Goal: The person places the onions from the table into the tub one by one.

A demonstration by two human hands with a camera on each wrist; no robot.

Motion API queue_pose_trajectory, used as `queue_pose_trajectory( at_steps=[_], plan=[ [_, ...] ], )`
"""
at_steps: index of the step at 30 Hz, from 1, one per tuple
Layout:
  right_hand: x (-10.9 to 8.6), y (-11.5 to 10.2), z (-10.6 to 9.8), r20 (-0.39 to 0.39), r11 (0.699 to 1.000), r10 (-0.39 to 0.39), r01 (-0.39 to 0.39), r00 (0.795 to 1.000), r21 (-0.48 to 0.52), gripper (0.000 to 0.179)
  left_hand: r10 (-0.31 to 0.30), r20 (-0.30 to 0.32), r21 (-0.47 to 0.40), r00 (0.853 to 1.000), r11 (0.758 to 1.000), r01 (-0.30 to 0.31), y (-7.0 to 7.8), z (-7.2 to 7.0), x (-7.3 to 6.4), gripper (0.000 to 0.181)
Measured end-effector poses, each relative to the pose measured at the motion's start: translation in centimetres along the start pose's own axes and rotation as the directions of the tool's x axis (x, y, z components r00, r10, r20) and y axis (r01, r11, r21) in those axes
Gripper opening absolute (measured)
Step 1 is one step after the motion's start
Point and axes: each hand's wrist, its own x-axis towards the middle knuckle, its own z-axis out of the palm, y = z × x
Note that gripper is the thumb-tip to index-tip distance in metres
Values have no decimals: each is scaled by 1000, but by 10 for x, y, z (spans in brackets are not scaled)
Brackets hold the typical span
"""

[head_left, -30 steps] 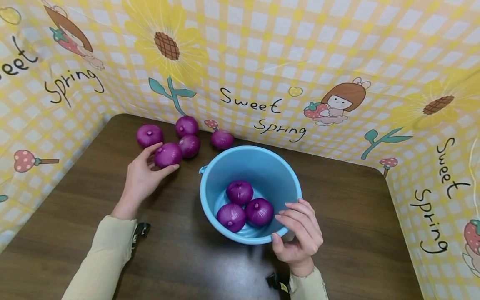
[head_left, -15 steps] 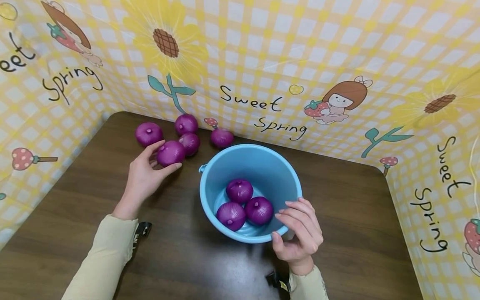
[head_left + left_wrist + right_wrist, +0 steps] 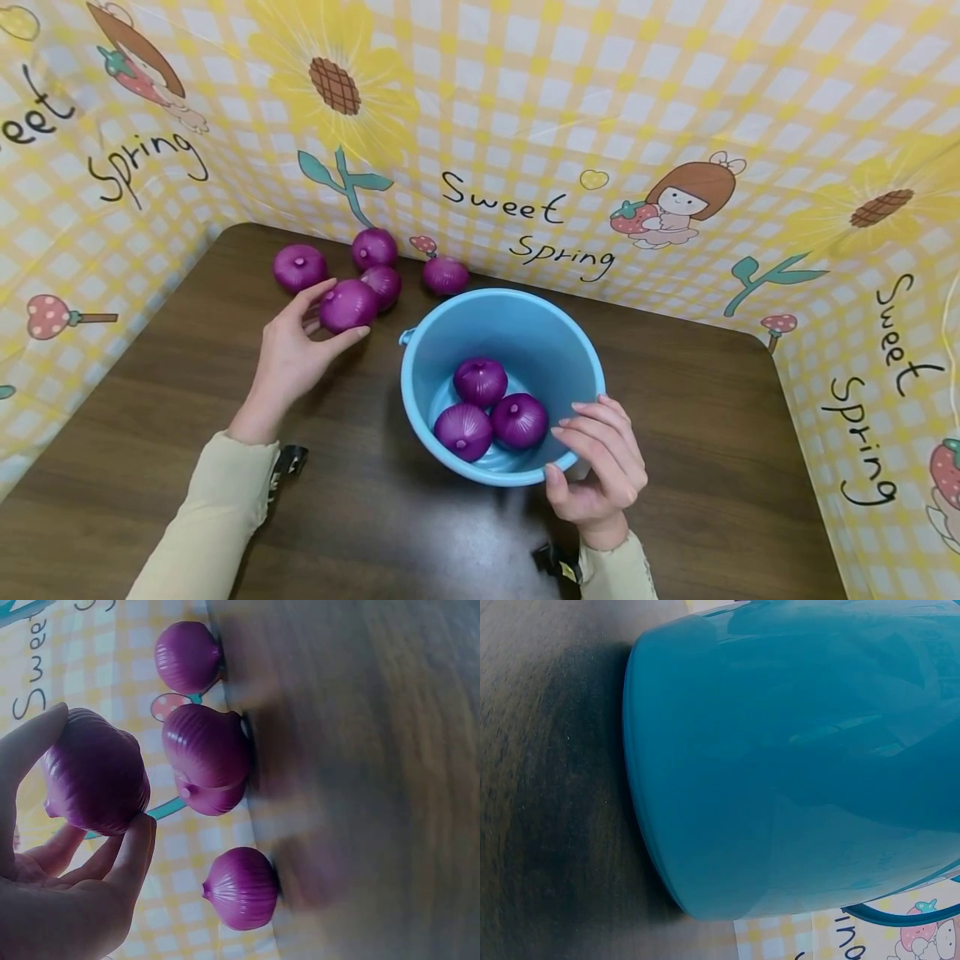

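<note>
Between the thumb and fingers of my left hand (image 3: 294, 358) is a purple onion (image 3: 348, 306). In the left wrist view this held onion (image 3: 97, 772) hangs above the table, tilted, its tip pointing down and left. My right hand (image 3: 600, 467) grips the near right rim of a light blue bucket (image 3: 422, 358), thumb outside and fingers over the edge. Inside the bucket, three purple onions (image 3: 480, 382) lie together on the bottom. The right wrist view is filled by the bucket's outer wall (image 3: 765, 765), its base on the table; the right hand is out of that view.
Several more onions (image 3: 300, 267) stand at the back left of the dark wooden table (image 3: 360, 517), one (image 3: 446, 276) just behind the bucket. A yellow checked cloth (image 3: 510, 108) walls the table at the back and sides. The bucket's handle (image 3: 900, 918) shows in the right wrist view.
My left hand has shifted slightly to the right with the onion, towards the bucket. The right hand and the bucket have stayed in place.
</note>
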Motion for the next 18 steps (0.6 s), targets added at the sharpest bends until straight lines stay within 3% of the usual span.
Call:
queue_pose_trajectory(
  at_steps=[18],
  plan=[
    [1, 0, 1, -3, 1000, -5, 5, 1000, 2, 46, 109, -69, -4, 992, 994, -110, 21, -1, 0, 73]
  ],
)
